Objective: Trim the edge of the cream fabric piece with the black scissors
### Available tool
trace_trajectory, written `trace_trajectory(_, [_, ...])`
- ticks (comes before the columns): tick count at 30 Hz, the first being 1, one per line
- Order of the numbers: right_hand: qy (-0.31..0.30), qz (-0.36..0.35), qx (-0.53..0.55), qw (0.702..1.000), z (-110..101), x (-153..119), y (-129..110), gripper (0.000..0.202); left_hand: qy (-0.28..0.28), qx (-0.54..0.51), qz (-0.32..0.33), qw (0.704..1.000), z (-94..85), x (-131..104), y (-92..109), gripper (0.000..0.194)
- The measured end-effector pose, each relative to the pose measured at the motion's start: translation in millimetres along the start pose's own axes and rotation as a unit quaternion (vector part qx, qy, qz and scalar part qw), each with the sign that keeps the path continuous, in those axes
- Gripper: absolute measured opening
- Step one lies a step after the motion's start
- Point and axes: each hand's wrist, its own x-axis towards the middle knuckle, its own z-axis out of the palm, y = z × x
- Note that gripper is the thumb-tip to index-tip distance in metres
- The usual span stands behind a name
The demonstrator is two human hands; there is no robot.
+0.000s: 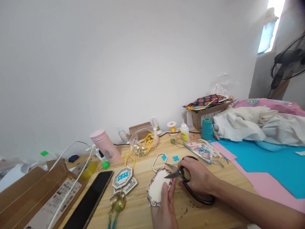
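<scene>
One padded fabric piece [157, 190] lay just beside the phone [90, 198], pinned under the left hand [166, 206]. The right hand [199, 178] gripped one pair of black scissors [188, 181], blades parted at its edge. Two blue cutouts [175, 158] lay beyond.

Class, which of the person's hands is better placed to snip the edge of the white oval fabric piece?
Right: the right hand already holds the black scissors, blades at the white oval fabric piece; the left hand steadies it.
</scene>
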Motion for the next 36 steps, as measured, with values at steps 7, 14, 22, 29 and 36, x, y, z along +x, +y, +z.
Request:
trace_trajectory(7, [0.002, 0.008, -0.001, 1.0, 2.2, -0.5, -2.1, 0.023, -0.024, 0.012, -0.036, 0.999, -11.6, 6.9, -0.8, 0.052])
trace_trajectory(14, [0.04, 0.039, 0.003, 0.998, 3.2, 5.5, 11.3, 0.027, -0.028, 0.008, -0.009, 1.0, -13.9, -0.4, -2.1, 0.046])
trace_trajectory(22, [0.017, -0.018, 0.004, 1.0, 5.1, 0.1, 5.0, 0.023, 0.001, -0.017, -0.032, 0.999, -11.9, 4.8, 0.8, 0.047])
trace_trajectory(29, [-0.006, -0.029, -0.01, 1.0, 3.0, -1.9, 1.9, 0.023, -0.018, -0.004, -0.038, 0.999, -14.9, 6.1, -2.0, 0.047])
trace_trajectory(36, [-0.005, 0.0, -0.022, 1.0, 1.6, 2.7, 3.5, 0.023, -0.026, -0.003, -0.055, 0.998, -18.7, 5.0, 0.9, 0.046])
